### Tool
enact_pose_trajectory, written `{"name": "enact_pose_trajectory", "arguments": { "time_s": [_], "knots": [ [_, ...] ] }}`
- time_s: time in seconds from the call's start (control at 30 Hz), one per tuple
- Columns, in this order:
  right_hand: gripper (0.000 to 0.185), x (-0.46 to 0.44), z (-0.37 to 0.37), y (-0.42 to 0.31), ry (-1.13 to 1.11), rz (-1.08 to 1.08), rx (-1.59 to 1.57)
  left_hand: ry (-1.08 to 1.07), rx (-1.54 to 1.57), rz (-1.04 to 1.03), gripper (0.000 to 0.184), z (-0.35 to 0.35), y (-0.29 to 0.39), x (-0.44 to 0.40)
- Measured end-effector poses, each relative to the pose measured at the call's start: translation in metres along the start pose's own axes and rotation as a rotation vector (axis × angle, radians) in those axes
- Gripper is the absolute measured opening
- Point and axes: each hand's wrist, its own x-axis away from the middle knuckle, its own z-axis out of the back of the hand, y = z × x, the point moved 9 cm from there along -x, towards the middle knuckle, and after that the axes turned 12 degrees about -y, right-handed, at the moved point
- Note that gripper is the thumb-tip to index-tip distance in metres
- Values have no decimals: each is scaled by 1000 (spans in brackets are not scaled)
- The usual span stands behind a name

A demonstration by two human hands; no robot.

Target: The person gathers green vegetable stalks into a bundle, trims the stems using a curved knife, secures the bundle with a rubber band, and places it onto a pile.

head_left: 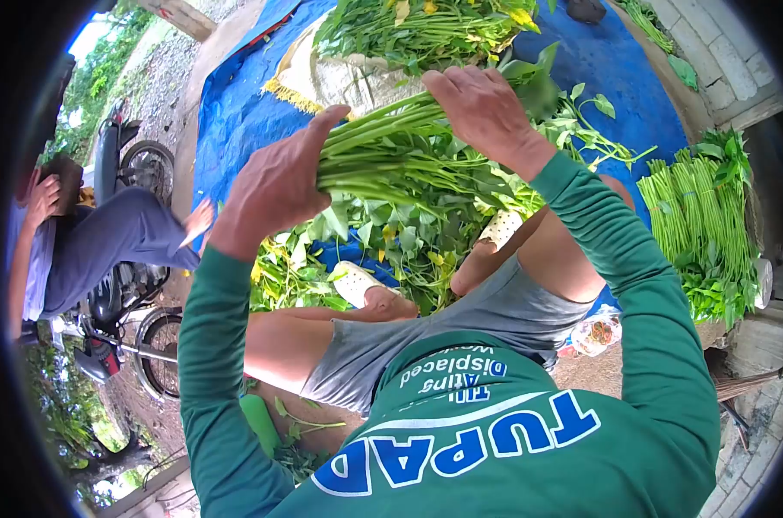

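Observation:
A loose bunch of water spinach [387, 151] is held up in front of me, its long green stems lying crosswise. My right hand [486, 112] grips it from above near the leafy end, fingers curled over the stems. At the cut ends my left hand [279, 186] holds the stems, thumb raised and the other fingers hidden behind them. More leafy stems [408, 233] are heaped below, between my legs. Beyond the bunch, a pile of greens [417, 30] rests on a pale sack [357, 79].
A blue tarp [236, 121] is spread on the ground. Tied bundles of greens [698, 216] stand at the right. A person [106, 242] sits at the left by a motorcycle [149, 341]. Near my left thigh lies a green object [259, 423]; a clear plastic bag [595, 335] is by my right.

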Motion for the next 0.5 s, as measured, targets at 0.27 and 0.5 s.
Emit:
{"name": "enact_pose_trajectory", "arguments": {
  "time_s": [0.27, 0.5],
  "knots": [
    [80, -13, -147, -3, -304, 99, 3, -108, -376, 85, 57, 45, 18, -3],
    [76, -29, -42, 113, 52, -453, 16, -106, -288, 119, 44, 26, -40, 26]
  ]
}}
